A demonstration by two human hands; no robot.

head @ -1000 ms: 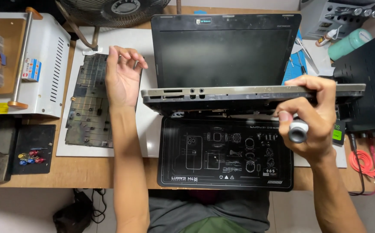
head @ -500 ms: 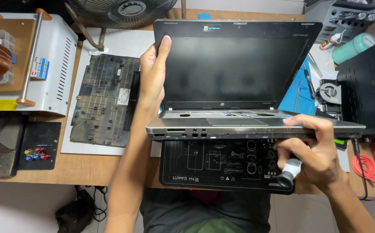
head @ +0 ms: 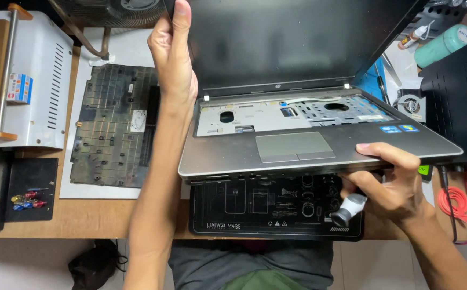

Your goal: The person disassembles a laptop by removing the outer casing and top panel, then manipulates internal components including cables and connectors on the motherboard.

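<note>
Laptop, keyboard removed, is tilted above the black mat on the desk; left hand grips the screen's edge; right hand clamps the base's front corner, also holding a screwdriver.

Your left hand grips the left edge of the raised screen, so its forearm crosses the worktop between the removed keyboard and the laptop base; no passage exists there. Your right hand holds the base's front right corner along with a small grey tool, blocking that corner. The lifted base overhangs the black mat, leaving only a low gap beneath. To the right, a black case and red cables close the side. To the left, a white machine and a small black tray occupy the edge. The worktop strip in front of the removed keyboard is open.
</note>
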